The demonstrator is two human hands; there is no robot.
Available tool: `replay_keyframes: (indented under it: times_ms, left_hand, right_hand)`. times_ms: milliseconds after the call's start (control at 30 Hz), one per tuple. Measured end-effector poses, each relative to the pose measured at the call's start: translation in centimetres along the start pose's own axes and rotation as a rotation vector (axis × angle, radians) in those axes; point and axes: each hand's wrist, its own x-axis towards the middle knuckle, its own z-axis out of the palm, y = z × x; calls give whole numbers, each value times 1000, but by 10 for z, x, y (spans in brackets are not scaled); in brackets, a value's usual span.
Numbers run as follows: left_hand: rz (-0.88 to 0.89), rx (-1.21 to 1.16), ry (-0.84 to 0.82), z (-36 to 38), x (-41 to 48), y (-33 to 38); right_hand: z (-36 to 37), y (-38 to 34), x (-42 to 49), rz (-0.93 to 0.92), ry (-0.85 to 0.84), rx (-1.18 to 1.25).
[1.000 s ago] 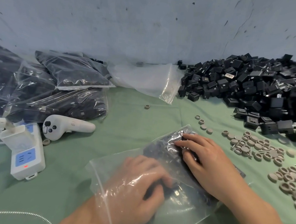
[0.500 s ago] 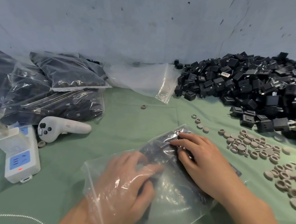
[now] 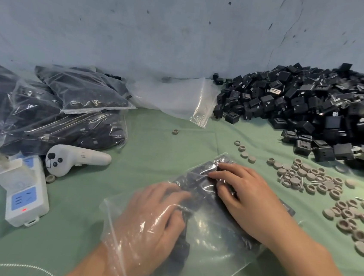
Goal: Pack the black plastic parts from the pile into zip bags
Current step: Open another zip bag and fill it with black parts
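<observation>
Zip bag (image 3: 214, 249) lay flat on the desk (image 3: 153, 146) under both hands. Its long axis ran diagonally, with the mouth toward the person at the left wrist and the closed end pointing away, past the right fingertips. Left hand (image 3: 152, 220) was inside the bag among black parts (image 3: 195, 177); whether it gripped one could not be told. Right hand (image 3: 246, 203) lay on top of the bag, fingers extended and pressing the film down on the parts. The pile (image 3: 314, 107) sat beyond the right hand and filled bags (image 3: 67, 107) beyond the left. Grey caps (image 3: 307, 175) lay just right of the right hand.
</observation>
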Motion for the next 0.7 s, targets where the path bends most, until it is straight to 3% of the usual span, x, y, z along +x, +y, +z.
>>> replay_keyframes:
  times_ms: [133, 333, 500, 700]
  left_hand:
    - [-35, 22, -89, 0, 2, -1]
    - [-42, -115, -21, -14, -2, -7]
    - [-38, -30, -246, -18, -1, -6]
    - [-3, 11, -95, -9, 1, 1]
  right_hand:
    - [1, -1, 0, 2, 3, -4]
    - [1, 1, 0, 2, -3, 3]
    - [1, 1, 1, 1, -1, -3]
    - [1, 1, 1, -1, 2, -6]
